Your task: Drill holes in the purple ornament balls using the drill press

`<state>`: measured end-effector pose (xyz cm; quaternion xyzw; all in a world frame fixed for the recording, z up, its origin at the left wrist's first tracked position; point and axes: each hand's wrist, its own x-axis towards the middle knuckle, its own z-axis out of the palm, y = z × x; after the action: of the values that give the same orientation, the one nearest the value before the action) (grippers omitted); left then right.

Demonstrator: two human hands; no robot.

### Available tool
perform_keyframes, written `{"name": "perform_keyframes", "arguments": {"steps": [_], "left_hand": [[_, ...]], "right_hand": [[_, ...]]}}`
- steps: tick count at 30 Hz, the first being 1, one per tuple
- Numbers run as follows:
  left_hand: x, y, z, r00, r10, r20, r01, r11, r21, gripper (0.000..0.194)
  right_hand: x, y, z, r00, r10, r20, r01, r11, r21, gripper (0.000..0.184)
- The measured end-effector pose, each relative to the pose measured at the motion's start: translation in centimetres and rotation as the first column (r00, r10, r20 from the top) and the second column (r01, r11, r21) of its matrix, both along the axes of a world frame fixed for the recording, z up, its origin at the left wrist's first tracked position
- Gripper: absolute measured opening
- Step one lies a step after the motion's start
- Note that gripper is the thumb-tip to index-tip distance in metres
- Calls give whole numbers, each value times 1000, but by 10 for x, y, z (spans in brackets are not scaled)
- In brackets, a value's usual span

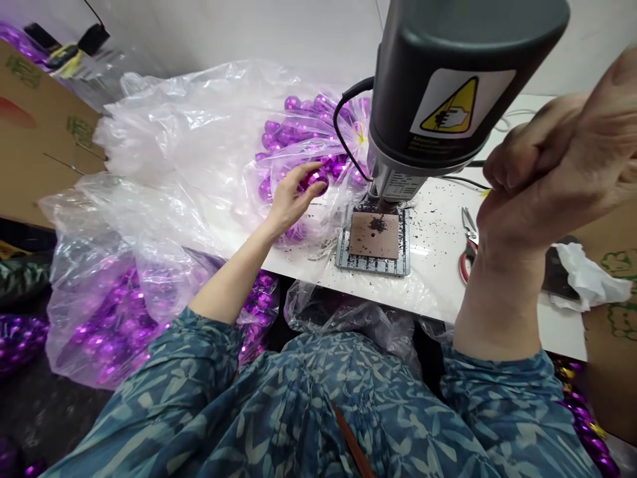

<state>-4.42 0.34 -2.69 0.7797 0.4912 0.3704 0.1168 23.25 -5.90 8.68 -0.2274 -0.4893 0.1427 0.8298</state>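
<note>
My left hand reaches into an open clear plastic bag and closes its fingers round a shiny purple ball. More purple balls lie heaped in the bag behind it. My right hand is raised close to the camera at the right, fingers curled into a fist; what it grips is hidden, and it sits beside the grey head of a bench drill press. Below the head lies the drill's brown work plate on a metal base, strewn with dark shavings.
Red-handled pliers and crumpled white tissue lie on the white table at right. A second bag of purple balls sits on the floor at left. Cardboard boxes stand at far left and right.
</note>
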Motion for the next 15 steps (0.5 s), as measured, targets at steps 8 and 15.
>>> {"name": "perform_keyframes", "arguments": {"steps": [8,15], "left_hand": [[44,-62,-3,676,-78,733,417,860,-293,54],[75,-55,-49,506,100,857,541,737,-406,46]], "right_hand": [[-3,-2,0,996,-53,71,47,996,79,63],[0,9,-5,995,-57,77,40,978,205,48]]}}
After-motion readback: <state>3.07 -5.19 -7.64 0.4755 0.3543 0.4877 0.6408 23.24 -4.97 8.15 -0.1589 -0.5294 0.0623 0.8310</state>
